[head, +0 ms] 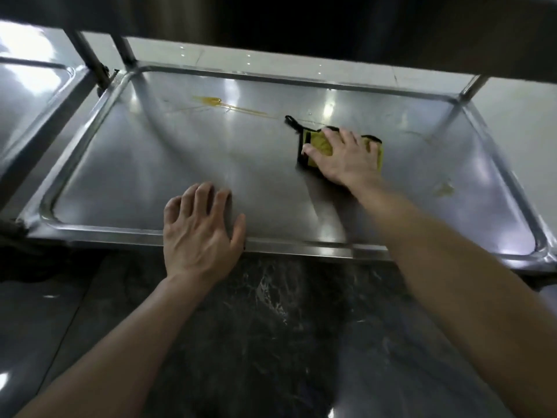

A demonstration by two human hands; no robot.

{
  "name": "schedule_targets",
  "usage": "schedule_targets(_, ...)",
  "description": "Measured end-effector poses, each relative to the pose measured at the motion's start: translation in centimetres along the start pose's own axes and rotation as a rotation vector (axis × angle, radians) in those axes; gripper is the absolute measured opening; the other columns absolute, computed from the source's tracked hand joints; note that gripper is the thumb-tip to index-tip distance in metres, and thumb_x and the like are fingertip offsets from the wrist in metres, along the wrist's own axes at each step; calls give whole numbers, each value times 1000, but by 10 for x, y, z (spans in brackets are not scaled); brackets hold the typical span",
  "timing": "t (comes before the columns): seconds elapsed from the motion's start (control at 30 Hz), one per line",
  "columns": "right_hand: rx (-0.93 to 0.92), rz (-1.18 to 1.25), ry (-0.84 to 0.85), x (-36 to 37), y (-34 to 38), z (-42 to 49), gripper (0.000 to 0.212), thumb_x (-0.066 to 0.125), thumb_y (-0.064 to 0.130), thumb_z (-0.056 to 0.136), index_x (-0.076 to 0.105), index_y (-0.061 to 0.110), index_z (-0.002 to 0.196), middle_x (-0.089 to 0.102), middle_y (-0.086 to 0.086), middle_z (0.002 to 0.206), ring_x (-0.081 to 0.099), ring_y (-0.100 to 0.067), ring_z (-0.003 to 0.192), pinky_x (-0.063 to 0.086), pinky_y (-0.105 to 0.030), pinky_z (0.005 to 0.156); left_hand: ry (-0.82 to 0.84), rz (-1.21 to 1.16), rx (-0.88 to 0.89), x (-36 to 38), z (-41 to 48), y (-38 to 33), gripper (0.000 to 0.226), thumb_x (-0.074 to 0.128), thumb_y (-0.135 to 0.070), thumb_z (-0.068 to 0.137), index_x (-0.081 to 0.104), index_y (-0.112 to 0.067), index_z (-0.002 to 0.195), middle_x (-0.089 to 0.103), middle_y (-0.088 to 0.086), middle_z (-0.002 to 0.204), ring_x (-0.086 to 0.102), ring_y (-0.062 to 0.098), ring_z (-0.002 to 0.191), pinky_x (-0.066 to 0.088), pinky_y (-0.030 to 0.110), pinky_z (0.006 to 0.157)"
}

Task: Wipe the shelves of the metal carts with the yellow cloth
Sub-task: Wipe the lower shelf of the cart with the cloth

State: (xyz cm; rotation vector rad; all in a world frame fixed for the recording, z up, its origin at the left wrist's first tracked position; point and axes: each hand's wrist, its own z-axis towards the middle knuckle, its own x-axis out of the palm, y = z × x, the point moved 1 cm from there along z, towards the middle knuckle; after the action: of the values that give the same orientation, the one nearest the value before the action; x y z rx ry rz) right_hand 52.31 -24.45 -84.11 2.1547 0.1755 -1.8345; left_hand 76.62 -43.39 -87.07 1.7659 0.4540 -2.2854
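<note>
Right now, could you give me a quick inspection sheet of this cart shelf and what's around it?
Surface: steel shelf, shiny, with a raised rim; amber streak at back left, pale smear at right.
Job's things: yellow cloth, black-edged, flat on the shelf, its loop pointing towards the streak.
Clutter: nothing seen.
Hands: right hand presses flat on the cloth; left hand rests on the front rim, holding nothing.
Cables: nothing seen.
Surroundings: upper shelf overhead, second cart at left, dark marbled floor below.
</note>
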Motion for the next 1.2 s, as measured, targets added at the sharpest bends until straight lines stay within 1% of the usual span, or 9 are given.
schedule_targets(0.07,-7,-18,-4,4,1,-2,93,14,95,89,19,45,167,12,0,179,8,-24,165,4,-62,129,20,-14,2,-1,2,1,54,40,-57,101,54,-22,139,48,7,143,45,33,137,34,53,116)
schedule_targets(0.17,-100,6,-90,22,-5,-102,88,16,91,92,25,45,166,19,1,178,12,-22,164,7,-58,130,33,-20,4,-3,-1,0,54,37,-58,102,53,-22,138,47,7,143,45,32,137,34,53,116)
schedule_targets(0.27,-184,-9,-50,34,-15,-176,83,17,89,93,20,48,166,14,8,178,7,-16,165,6,-55,131,25,-35,16,-1,-1,2,55,37,-59,102,53,-21,139,47,8,144,44,33,137,34,54,116)
schedule_targets(0.47,-59,-4,-33,2,-19,-9,95,14,96,88,22,44,167,14,0,179,10,-25,164,7,-63,128,19,-5,-16,-1,1,0,52,40,-58,99,55,-24,136,49,4,143,45,32,137,34,52,115)
schedule_targets(0.53,-3,-3,-46,0,-18,13,98,13,97,86,24,43,166,17,-1,178,12,-26,164,7,-63,128,23,0,-20,1,2,0,53,40,-58,99,56,-24,136,49,4,144,45,31,138,34,52,115)
schedule_targets(0.8,-111,-30,-92,27,-64,-175,87,14,92,92,28,46,165,23,7,176,16,-19,163,13,-54,131,110,-32,16,1,3,7,58,31,-67,101,47,-29,142,43,3,149,40,30,143,32,54,117)
schedule_targets(1.03,55,26,-40,-8,-94,-1,92,20,93,89,24,43,167,17,-1,178,12,-25,164,8,-62,128,228,-23,-61,-9,15,-1,77,22,-78,96,44,-26,147,40,9,155,36,35,146,28,56,122)
schedule_targets(1.1,49,43,-15,-6,-93,-5,91,22,91,92,23,41,168,17,-3,178,9,-26,164,5,-61,129,187,-42,-91,-16,20,-33,76,23,-73,98,46,-21,148,39,14,157,34,37,149,24,56,127)
schedule_targets(1.2,-4,41,-37,4,-103,-71,87,23,88,93,23,43,167,17,-1,178,8,-24,164,4,-59,130,85,-88,90,-10,22,-124,65,28,-60,102,45,-21,151,38,13,158,36,36,149,28,57,126)
